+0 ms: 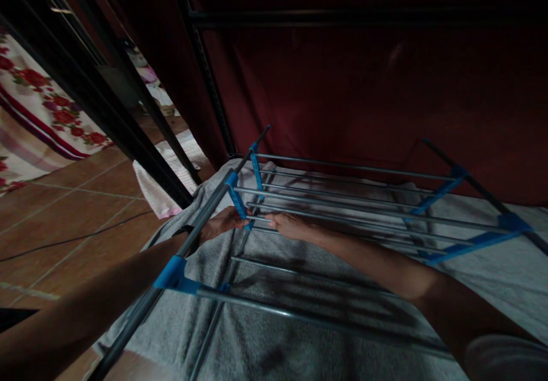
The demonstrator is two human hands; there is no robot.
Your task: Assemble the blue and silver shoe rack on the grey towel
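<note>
Blue connector (237, 200) pinched by left hand (220, 223); right hand (291, 225) grip closed on metal rod (363, 221), arms outstretched.

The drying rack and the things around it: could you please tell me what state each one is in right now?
Drying rack: unfolded, lying low over the towel, rods bare.
Grey towel: spread flat under the rack.
Left hand: closed around a blue connector at the rack's side bar.
Right hand: resting on a rod, fingers toward the connector.
Pink-striped cloth: lying on the tiled floor.
</note>
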